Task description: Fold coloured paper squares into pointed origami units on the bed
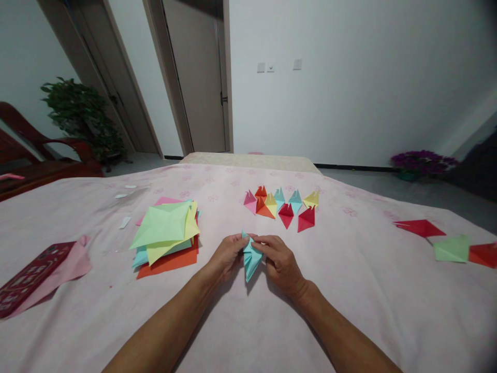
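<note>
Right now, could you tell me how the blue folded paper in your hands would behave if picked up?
Probably very light: the blue folded paper is held by just the fingertips of the left hand and right hand. Its stacked folds likely stiffen it, though it should crush easily. Flat-faced and pointed, it seems unlikely to roll.

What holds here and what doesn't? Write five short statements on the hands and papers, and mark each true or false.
1. The left hand and right hand both pinch a light blue folded paper. True.
2. A light green sheet tops the stack of flat sheets. True.
3. That stack lies right of the hands. False: it lies to their left.
4. The pieces beyond the hands are all red. False: the folded pieces are pink, orange, yellow, blue and red.
5. A dark red packet lies far left. True.
</note>
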Motion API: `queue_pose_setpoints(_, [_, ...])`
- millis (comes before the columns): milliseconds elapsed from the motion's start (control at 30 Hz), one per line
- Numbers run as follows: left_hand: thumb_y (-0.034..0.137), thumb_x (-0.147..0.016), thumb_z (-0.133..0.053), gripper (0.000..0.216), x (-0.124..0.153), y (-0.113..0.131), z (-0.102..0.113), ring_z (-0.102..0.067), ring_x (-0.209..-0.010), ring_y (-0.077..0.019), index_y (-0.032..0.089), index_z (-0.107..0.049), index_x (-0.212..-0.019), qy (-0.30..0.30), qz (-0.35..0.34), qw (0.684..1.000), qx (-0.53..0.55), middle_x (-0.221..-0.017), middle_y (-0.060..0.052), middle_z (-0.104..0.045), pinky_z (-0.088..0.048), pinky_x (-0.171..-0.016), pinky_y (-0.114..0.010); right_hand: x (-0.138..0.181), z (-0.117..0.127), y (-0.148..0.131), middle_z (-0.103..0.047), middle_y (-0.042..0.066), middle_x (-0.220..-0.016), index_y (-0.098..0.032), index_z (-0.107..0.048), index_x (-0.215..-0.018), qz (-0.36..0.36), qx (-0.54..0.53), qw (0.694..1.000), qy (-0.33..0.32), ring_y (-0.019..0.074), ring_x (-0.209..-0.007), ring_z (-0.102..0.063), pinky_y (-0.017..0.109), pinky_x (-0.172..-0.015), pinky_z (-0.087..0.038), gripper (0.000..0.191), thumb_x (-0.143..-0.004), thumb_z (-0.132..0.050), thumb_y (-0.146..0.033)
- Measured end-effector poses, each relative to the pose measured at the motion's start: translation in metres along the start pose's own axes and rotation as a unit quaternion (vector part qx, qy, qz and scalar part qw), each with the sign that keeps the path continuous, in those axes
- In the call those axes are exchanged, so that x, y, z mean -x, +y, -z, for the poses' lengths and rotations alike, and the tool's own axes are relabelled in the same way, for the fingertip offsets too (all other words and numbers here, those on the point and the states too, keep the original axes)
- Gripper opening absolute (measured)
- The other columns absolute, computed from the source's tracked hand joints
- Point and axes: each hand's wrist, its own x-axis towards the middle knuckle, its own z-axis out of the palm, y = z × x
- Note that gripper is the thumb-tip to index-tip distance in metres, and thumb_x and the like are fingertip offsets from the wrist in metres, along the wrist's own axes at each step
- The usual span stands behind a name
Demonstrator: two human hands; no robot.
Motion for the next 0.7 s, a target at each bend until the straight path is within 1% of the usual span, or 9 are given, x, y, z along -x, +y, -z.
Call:
queue_pose_setpoints(133, [0.039,-0.063,-0.086,0.043,-0.003,-0.002,0.004,-0.059,-0.062,-0.0106,0.007,-0.073,-0.090,0.013,0.000,1.000,0.021,-0.075,-0.007,-0.070,-0.045,-0.058,-0.019,-0.002,0.001,-0.001,-0.064,0.006,-0.121,-0.028,-0.065,-0.121,0.025,0.014,1.000,-0.007,0.0232,-0.112,-0.057,0.044,-0.091,-0.051,0.069,-0.066,-0.044,0.007])
queue_pose_setpoints(233, [0.039,-0.066,-0.085,0.041,-0.004,-0.004,0.006,-0.057,-0.060,-0.0087,0.007,-0.073,-0.090,-0.013,-0.001,1.000,0.021,-0.075,-0.007,-0.069,-0.043,-0.056,-0.017,-0.004,0.002,-0.003,-0.064,0.006,-0.124,-0.028,-0.067,-0.115,0.023,0.022,0.999,-0.016,0.0234,-0.113,-0.057,0.045,-0.092,-0.050,0.063,-0.066,-0.046,0.007])
queue_pose_setpoints(300, [0.036,-0.064,-0.087,0.041,-0.004,-0.004,0.007,-0.057,-0.059,-0.0086,0.007,-0.073,-0.090,-0.028,-0.002,1.000,0.010,-0.077,-0.007,-0.069,-0.043,-0.055,-0.017,-0.006,0.002,-0.005,-0.065,0.006,-0.122,-0.027,-0.069,-0.111,0.024,0.026,0.999,-0.018,0.0237,-0.112,-0.057,0.045,-0.092,-0.050,0.057,-0.069,-0.048,0.005])
queue_pose_setpoints(367, [0.034,-0.061,-0.088,0.044,-0.003,-0.004,0.007,-0.059,-0.061,-0.0097,0.006,-0.073,-0.091,-0.027,0.001,1.000,0.008,-0.078,-0.009,-0.070,-0.044,-0.056,-0.018,-0.006,0.002,-0.006,-0.066,0.006,-0.118,-0.027,-0.069,-0.108,0.027,0.021,0.999,-0.013,0.0236,-0.110,-0.059,0.045,-0.091,-0.051,0.052,-0.071,-0.049,0.003])
queue_pose_setpoints(467, [0.029,-0.061,-0.089,0.043,-0.003,-0.002,0.008,-0.061,-0.060,-0.0112,0.005,-0.072,-0.092,0.002,0.016,1.000,0.019,-0.076,-0.008,-0.070,-0.048,-0.058,-0.020,-0.004,0.002,-0.006,-0.067,0.007,-0.112,-0.026,-0.068,-0.110,0.021,0.005,1.000,0.013,0.0226,-0.106,-0.060,0.043,-0.088,-0.053,0.051,-0.073,-0.048,0.004])
queue_pose_setpoints(533, [0.024,-0.064,-0.086,0.038,-0.004,-0.001,0.009,-0.061,-0.058,-0.0114,0.005,-0.071,-0.093,0.034,0.022,0.999,0.019,-0.072,-0.007,-0.069,-0.049,-0.058,-0.021,-0.003,0.003,-0.006,-0.068,0.007,-0.109,-0.025,-0.066,-0.113,0.010,0.005,0.999,0.032,0.0220,-0.103,-0.061,0.042,-0.087,-0.053,0.049,-0.076,-0.049,0.003])
queue_pose_setpoints(600, [0.019,-0.069,-0.082,0.031,-0.005,-0.001,0.011,-0.061,-0.056,-0.0116,0.005,-0.070,-0.094,0.058,0.027,0.998,0.017,-0.070,-0.007,-0.069,-0.049,-0.055,-0.021,-0.002,0.003,-0.006,-0.068,0.007,-0.105,-0.025,-0.066,-0.112,0.008,0.012,0.999,0.044,0.0214,-0.099,-0.062,0.041,-0.085,-0.054,0.044,-0.079,-0.053,0.001])
queue_pose_setpoints(700, [0.015,-0.074,-0.076,0.025,-0.006,-0.001,0.011,-0.064,-0.058,-0.0130,0.005,-0.068,-0.096,0.065,0.033,0.997,0.024,-0.073,-0.009,-0.071,-0.050,-0.056,-0.021,-0.001,0.005,-0.007,-0.069,0.006,-0.100,-0.026,-0.067,-0.109,0.025,0.031,0.998,0.047,0.0210,-0.094,-0.063,0.038,-0.080,-0.054,0.035,-0.082,-0.061,-0.005])
